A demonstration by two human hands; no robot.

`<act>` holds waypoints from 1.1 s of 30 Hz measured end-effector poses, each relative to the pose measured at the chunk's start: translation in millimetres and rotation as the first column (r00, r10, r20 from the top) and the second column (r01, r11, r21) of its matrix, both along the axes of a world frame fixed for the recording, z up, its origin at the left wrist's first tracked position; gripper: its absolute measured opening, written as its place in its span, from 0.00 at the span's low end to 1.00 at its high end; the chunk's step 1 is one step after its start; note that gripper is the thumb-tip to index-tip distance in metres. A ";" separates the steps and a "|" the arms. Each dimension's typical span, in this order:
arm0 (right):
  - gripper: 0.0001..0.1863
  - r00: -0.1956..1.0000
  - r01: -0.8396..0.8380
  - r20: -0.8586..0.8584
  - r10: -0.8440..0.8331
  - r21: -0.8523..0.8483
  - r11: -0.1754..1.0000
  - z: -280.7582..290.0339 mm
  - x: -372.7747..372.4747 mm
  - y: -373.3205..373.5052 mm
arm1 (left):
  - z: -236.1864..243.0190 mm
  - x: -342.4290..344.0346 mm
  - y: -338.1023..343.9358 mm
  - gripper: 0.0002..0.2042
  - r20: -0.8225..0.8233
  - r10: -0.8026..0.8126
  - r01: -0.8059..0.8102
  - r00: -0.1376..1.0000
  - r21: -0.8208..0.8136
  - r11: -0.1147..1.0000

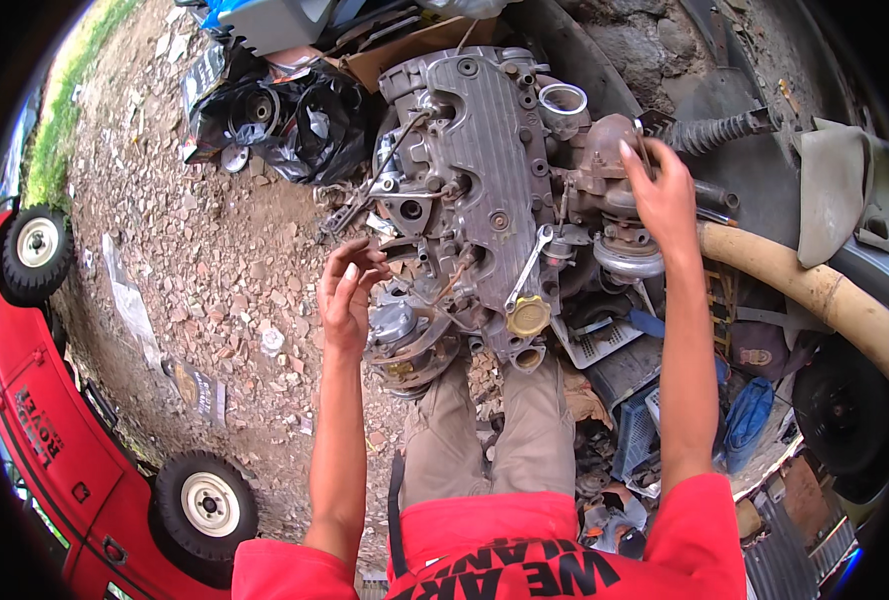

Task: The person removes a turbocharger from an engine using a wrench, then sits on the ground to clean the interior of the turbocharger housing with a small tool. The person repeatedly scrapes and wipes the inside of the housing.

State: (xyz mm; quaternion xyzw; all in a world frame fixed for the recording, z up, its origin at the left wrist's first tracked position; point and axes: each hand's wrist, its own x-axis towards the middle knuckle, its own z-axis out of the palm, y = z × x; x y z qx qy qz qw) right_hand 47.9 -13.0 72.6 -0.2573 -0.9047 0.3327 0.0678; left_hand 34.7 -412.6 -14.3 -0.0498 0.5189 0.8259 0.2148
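Left hand (344,305) loosely half-curled beside the engine (489,180), right hand (663,195) at its rusty housing (607,142) — grip there unclear.

Two hands (344,308), one engine (486,130), one wrench (530,266)

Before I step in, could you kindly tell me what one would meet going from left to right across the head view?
Red vehicle, the person's left hand, silver wrench lying on the engine, the person's right hand, tan pole.
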 end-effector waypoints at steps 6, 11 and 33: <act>0.13 0.931 0.366 0.235 -0.281 -0.624 0.690 -2.5 142.5 -69.6 | 10.1 28.2 32.2 0.15 0.152 -0.073 0.077 0.986 -0.017 0.997; 0.15 0.841 0.518 0.487 -0.237 -0.594 0.615 -8.2 206.3 -116.7 | 14.3 68.4 95.6 0.12 0.201 -0.365 0.393 0.909 -0.129 0.910; 0.16 0.941 0.336 0.188 -0.282 -0.395 0.855 -4.9 223.7 65.2 | 13.2 105.7 274.6 0.19 -0.035 -0.411 0.311 0.911 -0.595 0.741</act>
